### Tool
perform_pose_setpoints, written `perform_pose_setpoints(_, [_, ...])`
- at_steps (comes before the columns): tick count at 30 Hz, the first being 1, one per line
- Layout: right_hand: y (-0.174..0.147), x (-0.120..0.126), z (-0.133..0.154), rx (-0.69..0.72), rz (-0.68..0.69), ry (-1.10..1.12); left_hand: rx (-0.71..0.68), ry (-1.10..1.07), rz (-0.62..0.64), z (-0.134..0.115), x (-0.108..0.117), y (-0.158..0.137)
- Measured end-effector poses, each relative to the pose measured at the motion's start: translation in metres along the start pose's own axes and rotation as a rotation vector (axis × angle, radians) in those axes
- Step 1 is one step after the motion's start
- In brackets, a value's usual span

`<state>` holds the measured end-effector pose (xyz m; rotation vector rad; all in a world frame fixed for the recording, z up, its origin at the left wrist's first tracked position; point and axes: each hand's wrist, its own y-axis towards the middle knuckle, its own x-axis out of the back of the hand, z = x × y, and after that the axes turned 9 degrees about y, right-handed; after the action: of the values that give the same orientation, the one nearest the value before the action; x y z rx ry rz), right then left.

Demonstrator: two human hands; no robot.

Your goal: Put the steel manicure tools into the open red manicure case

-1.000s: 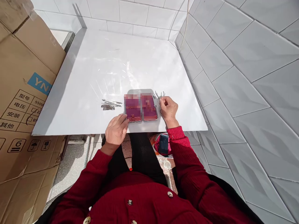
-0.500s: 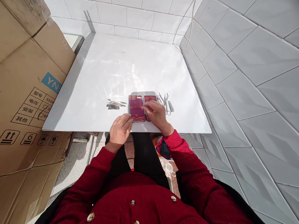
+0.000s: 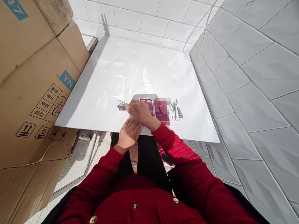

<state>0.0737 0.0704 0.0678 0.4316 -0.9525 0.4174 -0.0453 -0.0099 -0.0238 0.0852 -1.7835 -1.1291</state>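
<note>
The open, rectangular, fabric-lined case [image 3: 161, 119] shows purple panels with red trim inside a pale silvery rim; pixelation blurs part of it. The slim metal tools [image 3: 122, 105], the long metal scissors [image 3: 174, 109] and the small metal nail clipper [image 3: 179, 112] are silver. The flat, glossy surface [image 3: 130, 71] is white, greyed by shadow along its left side. The far tiled wall [image 3: 137, 21] is white, gridded with thin grey joints; the right tiled wall [image 3: 252, 77] is grey, patterned with slanting facets. The tall cardboard box [image 3: 30, 74] is brown, with 2 blue patches [image 3: 67, 80] carrying white characters, plus black printed symbols [image 3: 42, 133]. The crinkled fabric top [image 3: 149, 200] is deep red with 3 pale buttons [image 3: 176, 201]; the trousers [image 3: 150, 161] are black.
</note>
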Motion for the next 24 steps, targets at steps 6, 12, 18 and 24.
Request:
perform_pose_setpoints(6, [0.021,0.004,0.009,-0.056,0.051,-0.130,-0.002,0.043,-0.009,-0.001,0.001,-0.001])
perform_pose_setpoints(12, [0.030,0.001,0.012,-0.073,0.148,-0.215,0.046,-0.022,0.065,-0.001,-0.002,-0.005])
perform_pose_setpoints(18, [0.033,-0.002,0.013,-0.062,0.208,-0.296,0.050,-0.031,0.083,-0.001,0.000,-0.007])
perform_pose_setpoints(24, [0.034,0.003,0.018,-0.012,0.269,-0.324,0.055,-0.035,0.065,-0.002,0.001,-0.006])
